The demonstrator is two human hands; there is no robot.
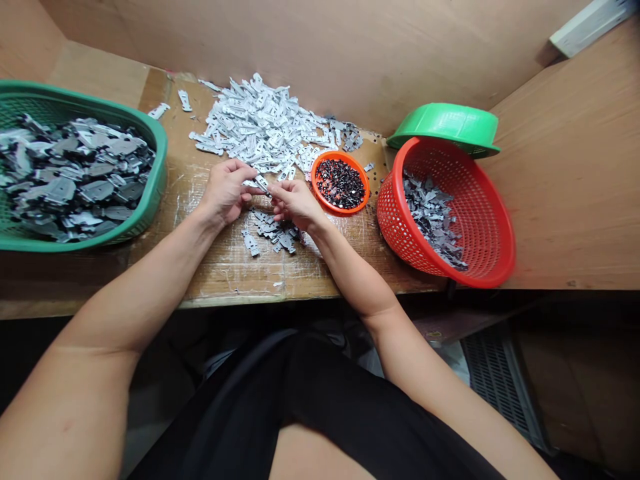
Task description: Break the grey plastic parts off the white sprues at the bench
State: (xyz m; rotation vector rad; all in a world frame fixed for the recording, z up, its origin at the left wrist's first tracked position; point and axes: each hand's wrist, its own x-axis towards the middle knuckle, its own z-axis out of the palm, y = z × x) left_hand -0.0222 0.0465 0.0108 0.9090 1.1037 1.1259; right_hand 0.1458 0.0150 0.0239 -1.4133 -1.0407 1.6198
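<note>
Between my two hands is a small silvery metal plate (261, 181) with holes in it. My left hand (229, 190) pinches its left end between thumb and fingers. The fingertips of my right hand (296, 203) are closed on its right end, and whatever else they hold there is hidden. Just beyond my hands spreads a heap of pale metal plates (265, 123). Under my hands lies a smaller pile of darker grey metal pieces (277, 233). Close to my right hand sits an orange dish (315, 175) full of small dark, shiny parts.
At the left stands a green basket (161, 167) full of metal assemblies. A red basket (493, 220) with grey metal pieces tilts at the right, a green bowl (445, 127) behind it. Wooden panels (350, 53) wall the bench, whose front edge (250, 300) lies before me.
</note>
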